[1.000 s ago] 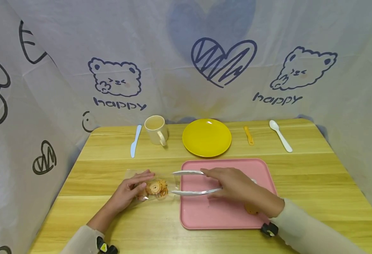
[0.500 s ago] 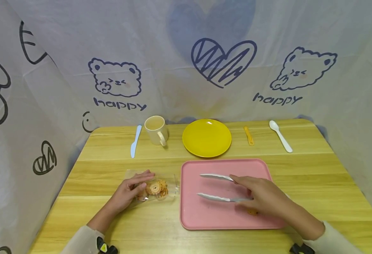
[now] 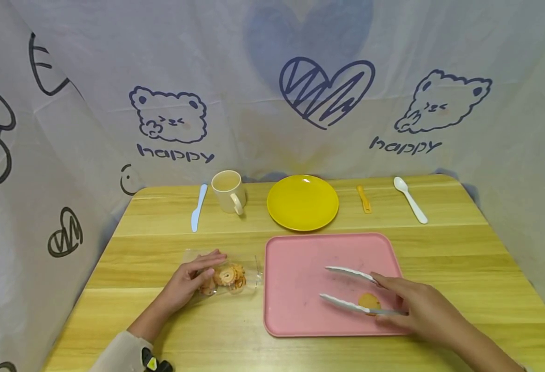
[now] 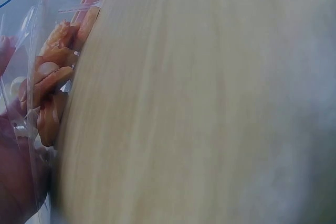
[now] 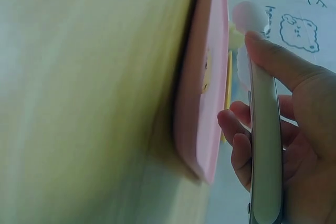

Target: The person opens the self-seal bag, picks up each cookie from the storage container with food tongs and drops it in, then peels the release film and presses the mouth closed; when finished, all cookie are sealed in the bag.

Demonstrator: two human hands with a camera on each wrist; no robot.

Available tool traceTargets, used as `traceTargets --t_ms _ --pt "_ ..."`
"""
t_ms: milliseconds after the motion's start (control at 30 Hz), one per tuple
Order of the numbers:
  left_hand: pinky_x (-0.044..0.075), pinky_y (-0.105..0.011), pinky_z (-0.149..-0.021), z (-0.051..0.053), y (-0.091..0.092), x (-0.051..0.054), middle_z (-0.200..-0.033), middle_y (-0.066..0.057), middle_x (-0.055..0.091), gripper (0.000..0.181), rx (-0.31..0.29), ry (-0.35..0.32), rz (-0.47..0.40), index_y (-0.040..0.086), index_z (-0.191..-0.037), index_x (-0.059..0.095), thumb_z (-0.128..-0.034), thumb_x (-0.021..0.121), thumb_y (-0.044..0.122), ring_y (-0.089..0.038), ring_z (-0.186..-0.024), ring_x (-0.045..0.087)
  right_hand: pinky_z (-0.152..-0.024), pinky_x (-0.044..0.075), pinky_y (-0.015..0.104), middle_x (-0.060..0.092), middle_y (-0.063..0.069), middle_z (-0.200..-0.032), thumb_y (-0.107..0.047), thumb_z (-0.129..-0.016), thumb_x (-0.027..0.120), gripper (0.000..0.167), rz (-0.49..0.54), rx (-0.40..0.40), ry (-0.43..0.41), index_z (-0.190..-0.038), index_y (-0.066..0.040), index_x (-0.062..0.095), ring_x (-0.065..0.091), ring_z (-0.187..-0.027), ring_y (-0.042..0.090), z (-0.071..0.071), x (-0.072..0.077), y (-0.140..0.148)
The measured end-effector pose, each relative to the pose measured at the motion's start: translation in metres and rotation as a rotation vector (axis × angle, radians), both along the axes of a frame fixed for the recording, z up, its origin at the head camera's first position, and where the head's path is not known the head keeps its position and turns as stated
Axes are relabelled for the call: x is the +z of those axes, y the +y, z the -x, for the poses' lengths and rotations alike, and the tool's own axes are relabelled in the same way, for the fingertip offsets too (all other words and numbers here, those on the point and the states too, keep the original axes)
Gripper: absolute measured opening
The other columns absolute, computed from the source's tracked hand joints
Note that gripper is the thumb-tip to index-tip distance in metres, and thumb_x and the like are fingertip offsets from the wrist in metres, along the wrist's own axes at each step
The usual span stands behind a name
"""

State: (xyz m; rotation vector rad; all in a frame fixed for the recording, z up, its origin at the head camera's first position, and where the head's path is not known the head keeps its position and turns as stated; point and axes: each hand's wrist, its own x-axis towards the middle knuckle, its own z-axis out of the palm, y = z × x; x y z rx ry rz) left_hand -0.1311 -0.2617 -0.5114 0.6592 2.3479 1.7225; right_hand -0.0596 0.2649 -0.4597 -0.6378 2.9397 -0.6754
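Note:
My left hand [image 3: 191, 278] holds the left part of a clear plastic bag [image 3: 252, 268] lying on the table. Several ring-shaped cookies [image 3: 228, 275] show inside it; in the left wrist view the cookies [image 4: 55, 61] sit behind plastic beside my palm [image 4: 21, 166]. My right hand [image 3: 423, 310] grips a pair of silver tongs [image 3: 342, 302], thumb and fingers on opposite arms. The tongs' arms are spread, with nothing pinched between their tips, over the pink tray [image 3: 300, 315]. One round cookie [image 3: 369, 299] lies on the tray, partly covered by the near arm.
Along the back stand a blue knife [image 3: 199, 208], a cream mug [image 3: 228, 191], a yellow plate [image 3: 302, 202], a small orange utensil [image 3: 364, 199] and a white spoon [image 3: 410, 200]. A printed cloth [image 3: 253, 119] hangs behind and beside the table [image 3: 226, 330].
My right hand has drawn the spread tongs rightward and nearer, from the bag's right end to above the right of the tray, uncovering the cookie there. The left hand has stayed put.

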Motion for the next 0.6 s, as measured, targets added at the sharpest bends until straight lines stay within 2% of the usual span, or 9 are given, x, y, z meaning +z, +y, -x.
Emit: traceTargets --t_ms 67,133,233,300,333,600 --pt "0.019 -0.031 -0.124 0.0 0.0 0.0 -0.15 -0.018 0.054 0.035 0.006 0.001 0.011 0.003 -0.141 0.063 -0.1071 0.054 0.008 -0.015 -0.152 0.034 -0.064 0.04 0.021 0.057 -0.018 -0.09 -0.059 -0.084 0.079 0.078 -0.016 -0.017 0.007 -0.149 -0.02 0.058 0.045 -0.071 -0.003 -0.005 -0.001 0.005" --pt "0.018 -0.029 -0.123 0.0 0.0 0.0 -0.15 -0.017 0.055 0.035 0.01 0.002 0.016 0.003 -0.141 0.063 -0.107 0.054 0.008 -0.015 -0.152 0.035 -0.065 0.041 0.021 0.058 -0.018 -0.094 -0.06 -0.084 0.079 0.078 -0.022 -0.029 0.028 -0.148 -0.021 0.058 0.044 -0.072 -0.003 -0.01 -0.002 0.01" --pt "0.014 -0.051 -0.125 0.0 0.0 -0.001 -0.149 -0.016 0.056 0.035 0.011 0.003 0.011 0.003 -0.14 0.063 -0.1067 0.055 0.007 -0.016 -0.152 0.035 -0.063 0.04 0.02 0.058 -0.018 -0.094 -0.058 -0.083 0.08 0.077 -0.013 -0.045 0.056 -0.148 -0.021 0.059 0.043 -0.07 -0.006 -0.018 -0.004 0.018" --pt "0.01 -0.065 -0.121 0.0 0.0 -0.001 -0.149 -0.016 0.057 0.035 0.011 0.005 0.006 0.003 -0.14 0.064 -0.1065 0.055 0.006 -0.016 -0.151 0.035 -0.062 0.039 0.02 0.057 -0.018 -0.093 -0.058 -0.082 0.08 0.078 -0.011 -0.055 0.066 -0.147 -0.02 0.059 0.041 -0.068 -0.006 -0.023 -0.005 0.021" --pt "0.01 -0.069 -0.119 0.001 0.0 -0.001 -0.149 -0.016 0.057 0.035 0.012 0.005 0.006 0.003 -0.14 0.064 -0.1063 0.055 0.006 -0.016 -0.151 0.035 -0.062 0.039 0.02 0.056 -0.018 -0.093 -0.059 -0.082 0.08 0.079 -0.013 -0.067 0.061 -0.147 -0.02 0.059 0.041 -0.068 -0.006 -0.025 -0.006 0.023" --pt "0.01 -0.069 -0.119 0.002 -0.001 -0.003 -0.148 -0.015 0.058 0.035 0.011 0.025 0.016 0.004 -0.14 0.064 -0.1061 0.055 0.005 -0.017 -0.151 0.036 -0.061 0.036 0.021 0.047 -0.018 -0.078 -0.068 -0.083 0.074 0.085 -0.068 -0.147 -0.131 -0.149 -0.018 0.056 0.042 -0.066 -0.004 -0.035 -0.005 0.037"
